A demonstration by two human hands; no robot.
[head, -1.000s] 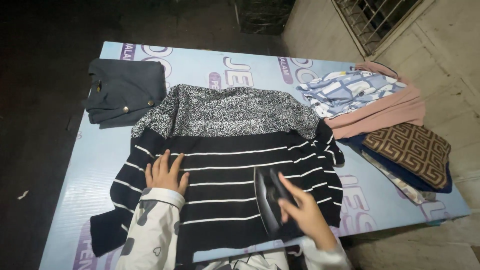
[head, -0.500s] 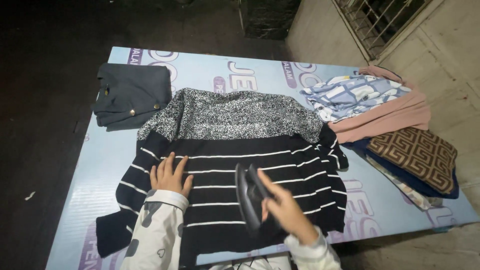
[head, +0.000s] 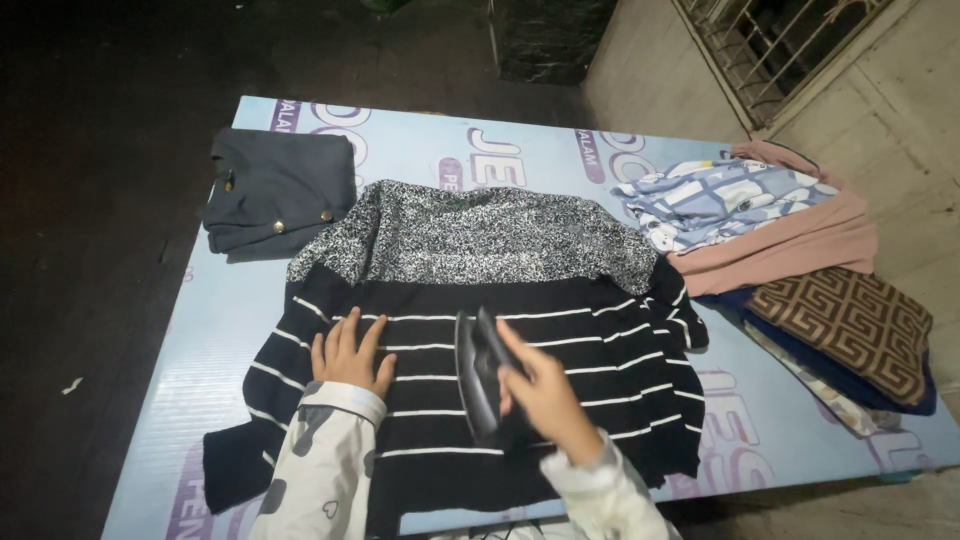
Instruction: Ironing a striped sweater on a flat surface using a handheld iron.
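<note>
A black sweater with thin white stripes and a speckled grey top (head: 480,300) lies spread flat on a light blue board (head: 220,320). My right hand (head: 545,395) grips the handle of a dark clothes iron (head: 478,370) that rests on the striped lower part of the sweater. My left hand (head: 348,352) lies flat, fingers apart, on the sweater just left of the iron, pressing the fabric down. Both my sleeves are white with a dark pattern.
A folded dark grey garment with gold buttons (head: 275,190) sits at the board's far left. On the right are a blue-and-white patterned cloth (head: 715,195), a pink garment (head: 800,240) and a brown patterned folded piece (head: 850,320). Dark floor lies left, a concrete wall right.
My right hand has slid the iron leftward and slightly up across the striped sweater, closer to my left hand, which has stayed flat on the fabric.
</note>
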